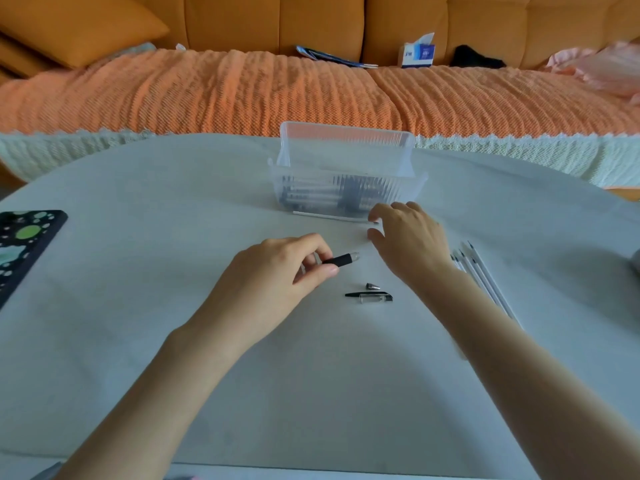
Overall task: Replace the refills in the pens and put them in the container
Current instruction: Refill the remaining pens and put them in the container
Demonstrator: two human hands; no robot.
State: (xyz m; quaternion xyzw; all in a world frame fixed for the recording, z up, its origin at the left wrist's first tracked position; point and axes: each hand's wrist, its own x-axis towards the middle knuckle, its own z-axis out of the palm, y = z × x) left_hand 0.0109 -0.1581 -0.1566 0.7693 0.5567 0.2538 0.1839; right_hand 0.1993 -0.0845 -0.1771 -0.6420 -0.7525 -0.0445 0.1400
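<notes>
White table (138,306) bears all task items. Clear plastic container (284,188) stands at the far centre, its lid (346,140) upright along the far side; several pens (332,197) lie inside, seen through the ribbed wall. One white refill (329,216) lies flat on the table just in front of the container, parallel to its front wall. Left hand (277,268) pinches a pen barrel (341,259) between thumb and curled fingers; the black grip end points right and is clear of the table. Right hand (412,240) hovers at the right end of the lone refill, fingers loosely spread and gripping nothing; thumb and forefinger sit either side of that end, and contact cannot be confirmed. A small metal tip (372,286) lies on the table below the barrel, with the clear clip section (370,296) just beside it on the near side. A bundle of refills (485,275) lies to the right, partly under the right wrist. A dark spotted case (24,240) sits at the left edge. An orange sofa (242,91) runs behind the table, with a tissue box (417,53) on it.
</notes>
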